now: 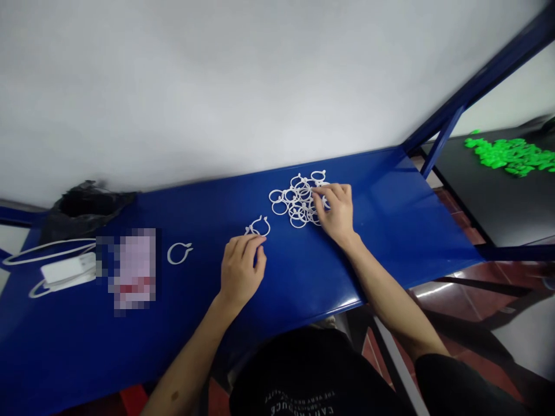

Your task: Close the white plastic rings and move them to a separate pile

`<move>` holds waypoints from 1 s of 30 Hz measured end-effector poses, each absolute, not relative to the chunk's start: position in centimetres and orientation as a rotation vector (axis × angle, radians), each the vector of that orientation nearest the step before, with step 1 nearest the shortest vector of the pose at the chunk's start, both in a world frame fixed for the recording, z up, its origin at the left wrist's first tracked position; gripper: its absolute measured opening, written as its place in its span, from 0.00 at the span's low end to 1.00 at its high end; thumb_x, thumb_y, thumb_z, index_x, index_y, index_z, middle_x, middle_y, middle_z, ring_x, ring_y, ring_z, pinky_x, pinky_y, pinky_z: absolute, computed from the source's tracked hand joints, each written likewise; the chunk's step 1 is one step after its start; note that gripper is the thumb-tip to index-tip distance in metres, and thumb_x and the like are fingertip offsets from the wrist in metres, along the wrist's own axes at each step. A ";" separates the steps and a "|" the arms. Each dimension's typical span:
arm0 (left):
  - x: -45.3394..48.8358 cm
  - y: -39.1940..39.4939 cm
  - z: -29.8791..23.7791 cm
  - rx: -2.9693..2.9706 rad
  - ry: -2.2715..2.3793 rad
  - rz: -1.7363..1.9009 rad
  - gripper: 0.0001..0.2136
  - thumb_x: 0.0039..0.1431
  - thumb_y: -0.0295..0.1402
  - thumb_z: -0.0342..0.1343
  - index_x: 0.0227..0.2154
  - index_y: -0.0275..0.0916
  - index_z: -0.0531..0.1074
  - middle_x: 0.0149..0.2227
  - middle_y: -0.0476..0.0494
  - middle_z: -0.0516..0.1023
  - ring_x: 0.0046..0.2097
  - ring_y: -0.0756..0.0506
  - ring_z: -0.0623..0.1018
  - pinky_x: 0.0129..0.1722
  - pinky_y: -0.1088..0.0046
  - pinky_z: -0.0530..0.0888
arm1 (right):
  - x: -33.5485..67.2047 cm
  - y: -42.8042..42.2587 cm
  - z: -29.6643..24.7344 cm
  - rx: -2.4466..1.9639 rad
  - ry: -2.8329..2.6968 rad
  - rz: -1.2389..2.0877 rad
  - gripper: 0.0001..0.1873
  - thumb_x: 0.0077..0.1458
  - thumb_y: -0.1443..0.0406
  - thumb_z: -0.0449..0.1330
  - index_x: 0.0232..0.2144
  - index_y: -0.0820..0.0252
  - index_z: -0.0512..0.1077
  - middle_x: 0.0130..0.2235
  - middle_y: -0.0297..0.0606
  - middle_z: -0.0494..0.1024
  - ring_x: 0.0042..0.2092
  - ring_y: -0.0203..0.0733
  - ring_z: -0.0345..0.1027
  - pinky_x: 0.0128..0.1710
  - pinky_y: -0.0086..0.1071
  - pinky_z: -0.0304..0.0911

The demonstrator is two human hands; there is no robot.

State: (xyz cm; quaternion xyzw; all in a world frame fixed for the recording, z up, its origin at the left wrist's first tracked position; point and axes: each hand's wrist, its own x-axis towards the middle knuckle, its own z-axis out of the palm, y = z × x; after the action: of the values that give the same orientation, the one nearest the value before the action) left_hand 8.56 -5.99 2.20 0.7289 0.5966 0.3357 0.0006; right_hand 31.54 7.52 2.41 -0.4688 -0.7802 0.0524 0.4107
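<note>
My left hand [243, 268] rests low over the blue table, fingers loosely bent and thumb apart from them. Its fingertips partly cover a couple of white plastic rings [261, 233], each with a gap and small knobs at its ends. To the right is a loose pile of several similar rings [298, 217]. At the pile's right side, my right hand [339, 212] has thumb and forefinger brought together on a white ring, part of which the fingers hide. A single white ring [169, 255] lies by itself, left of my left hand.
The blue table [208, 208] backs onto a pale wall. At its left are a black plastic bag [54, 222], a white adapter with cable [69, 270] and a blurred-out pinkish item [137, 260]. Bright green pieces [503, 155] lie on a dark surface beyond the blue frame [442, 141].
</note>
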 end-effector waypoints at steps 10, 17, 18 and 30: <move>7.3 -5.2 1.6 2.250 2.153 0.657 0.15 0.63 0.32 0.53 0.51 0.38 0.71 0.51 0.36 0.75 0.51 0.34 0.72 0.47 0.55 0.69 | 26.4 3.1 1.9 -0.727 -2.689 0.277 0.19 0.68 0.62 0.50 0.57 0.63 0.69 0.42 0.46 0.73 0.41 0.46 0.63 0.43 0.41 0.63; 7.3 -5.1 1.4 2.213 2.158 0.677 0.08 0.62 0.33 0.55 0.43 0.39 0.71 0.47 0.38 0.77 0.48 0.36 0.73 0.44 0.59 0.68 | 25.8 2.8 1.5 -0.821 -2.701 0.299 0.17 0.68 0.62 0.51 0.51 0.67 0.71 0.42 0.47 0.72 0.41 0.47 0.63 0.44 0.41 0.63; 7.2 -5.1 1.4 2.199 2.150 0.683 0.07 0.62 0.32 0.55 0.42 0.39 0.71 0.46 0.39 0.77 0.48 0.36 0.73 0.44 0.59 0.68 | 25.8 2.8 1.5 -0.836 -2.700 0.309 0.16 0.68 0.62 0.51 0.48 0.67 0.72 0.41 0.47 0.72 0.41 0.47 0.64 0.44 0.41 0.63; 6.7 -4.8 0.9 2.193 1.895 0.788 0.04 0.62 0.28 0.53 0.37 0.42 0.70 0.40 0.44 0.79 0.45 0.40 0.74 0.45 0.61 0.68 | 25.7 2.3 1.2 -0.814 -2.652 0.349 0.20 0.68 0.62 0.50 0.56 0.67 0.66 0.45 0.48 0.71 0.43 0.46 0.65 0.47 0.40 0.65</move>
State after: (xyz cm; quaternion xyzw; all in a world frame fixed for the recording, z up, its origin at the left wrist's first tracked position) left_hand 6.66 -4.76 0.87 0.7283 0.6295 0.2618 0.0689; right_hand 25.73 2.31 1.25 -0.2869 -0.9344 0.1229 0.1719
